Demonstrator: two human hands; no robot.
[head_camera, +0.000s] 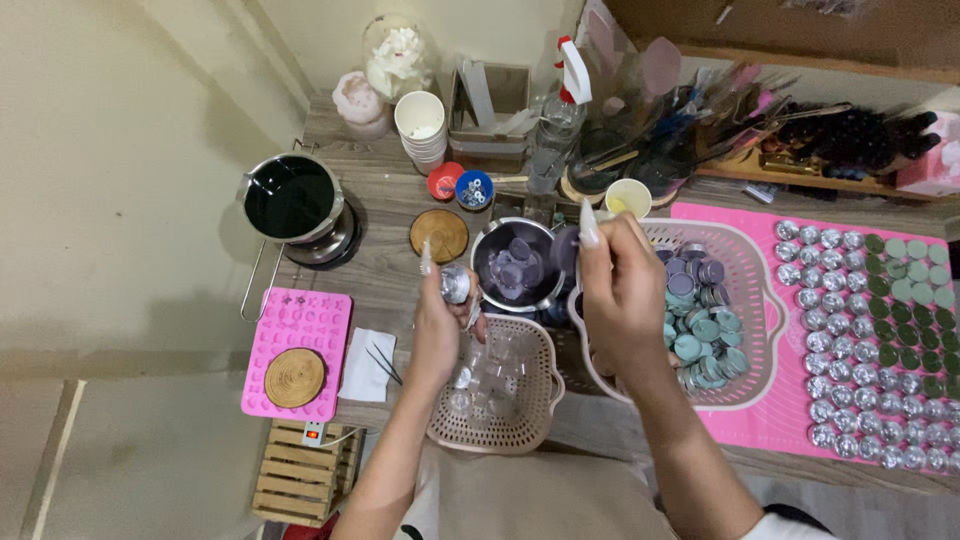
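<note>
Small silver tin (455, 283) held in left hand (437, 325), just left of frame centre, above beige perforated basket (495, 385). Left grip closed around tin, index finger pointing up. Right hand (622, 295) at centre, raised over rim of large pale colander (745, 310); fingers curled, long nail up, cannot tell whether anything is pinched in that grip.

Beige basket holds small clear pieces, hard to make out. Between the hands: metal bowl (515, 265) with purple-lidded tins. Colander holds teal-lidded and purple-lidded tins piled together. Right of frame: pink mat (770, 420) with rows of open silver tins (850, 370), green lids (915, 300) in upper right corner of mat.

Left side of desk (385, 170): dark pot (292, 197) on a round base, pink silicone mould (300, 335) below it with round wooden coaster (294, 377) on top, white cloth with tweezers (381, 364) just beside. Second wooden disc (439, 235) near centre top. Upper centre: stack of white cups (421, 125), red and blue small lids, spray bottle (570, 85), yellow-filled cup (628, 197). Wooden crate (300, 480) at lower left, below desk edge.
</note>
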